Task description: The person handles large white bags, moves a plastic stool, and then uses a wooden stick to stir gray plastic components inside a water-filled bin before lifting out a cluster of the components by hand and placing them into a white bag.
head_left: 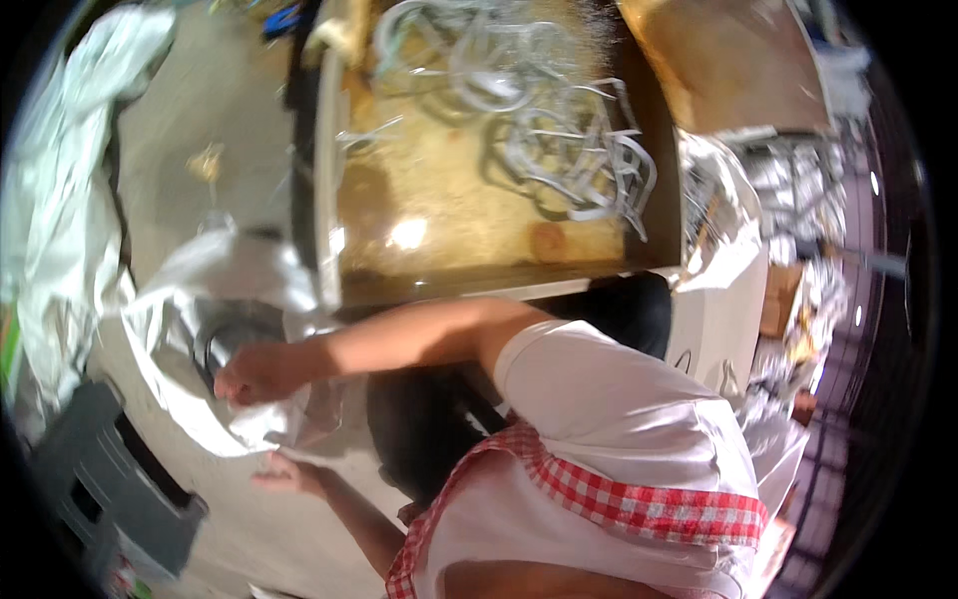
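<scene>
A white sack (180, 399) stands with its mouth open on the floor at the left, something dark and curved inside it. My right hand (261, 374) reaches across over the sack's mouth, its fingers curled closed; what they hold, if anything, cannot be made out. Just below the sack's near edge is my left hand (289, 473), fingers stretched out and nothing seen in them. Whether its fingertips touch the sack is unclear. Thin white and clear strips (584, 165) lie tangled in a shallow wooden tray (429, 290) beyond my right arm.
A dark grey plastic stool (130, 489) is at the lower left. Pale sheeting (60, 220) hangs along the far left. Another white bag (723, 215) of strips stands right of the tray, beside a brownish panel (733, 65). More bags and a cardboard box (780, 299) line the right.
</scene>
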A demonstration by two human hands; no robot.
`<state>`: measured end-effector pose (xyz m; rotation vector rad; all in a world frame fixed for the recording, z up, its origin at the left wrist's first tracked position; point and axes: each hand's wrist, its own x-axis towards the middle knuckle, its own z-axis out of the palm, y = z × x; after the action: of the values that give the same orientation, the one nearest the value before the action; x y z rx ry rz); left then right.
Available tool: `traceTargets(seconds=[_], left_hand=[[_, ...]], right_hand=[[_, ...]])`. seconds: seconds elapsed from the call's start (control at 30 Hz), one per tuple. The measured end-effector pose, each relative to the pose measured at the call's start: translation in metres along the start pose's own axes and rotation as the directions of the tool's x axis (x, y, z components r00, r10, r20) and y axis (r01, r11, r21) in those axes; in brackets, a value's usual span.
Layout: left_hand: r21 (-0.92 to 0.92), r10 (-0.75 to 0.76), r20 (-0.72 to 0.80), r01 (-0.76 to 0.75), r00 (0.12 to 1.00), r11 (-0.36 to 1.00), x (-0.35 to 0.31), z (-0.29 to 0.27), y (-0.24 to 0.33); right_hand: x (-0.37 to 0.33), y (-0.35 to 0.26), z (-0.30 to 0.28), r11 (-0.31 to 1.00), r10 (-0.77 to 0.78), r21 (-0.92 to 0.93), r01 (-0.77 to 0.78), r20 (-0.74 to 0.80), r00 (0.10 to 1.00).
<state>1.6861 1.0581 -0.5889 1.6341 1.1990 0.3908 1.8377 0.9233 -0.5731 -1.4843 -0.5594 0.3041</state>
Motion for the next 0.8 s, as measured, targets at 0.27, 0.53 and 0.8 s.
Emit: traceTargets(seconds=[0.27, 0.53, 0.8], left_hand=[[-0.109, 0.579, 0.419, -0.594, 0.7, 0.797, -0.131, 0.034, 0.154], [-0.66, 0.522, 0.751, -0.44, -0.405, 0.609, -0.321, 0.092, 0.186], [-0.628, 0.175, 0.771, -0.687, -0.612, 0.364, -0.387, 0.145, 0.144]], right_hand=[[-0.25, -0.122, -0.203, 0.378, 0.548, -0.578, -0.724, -0.49, 0.677], [-0.478, -0.143, -0.276, 0.1, 0.611, -0.294, -0.951, -0.736, 0.292], [-0.421, -0.075, -0.292, 0.426, 0.358, -0.517, -0.742, -0.657, 0.663]])
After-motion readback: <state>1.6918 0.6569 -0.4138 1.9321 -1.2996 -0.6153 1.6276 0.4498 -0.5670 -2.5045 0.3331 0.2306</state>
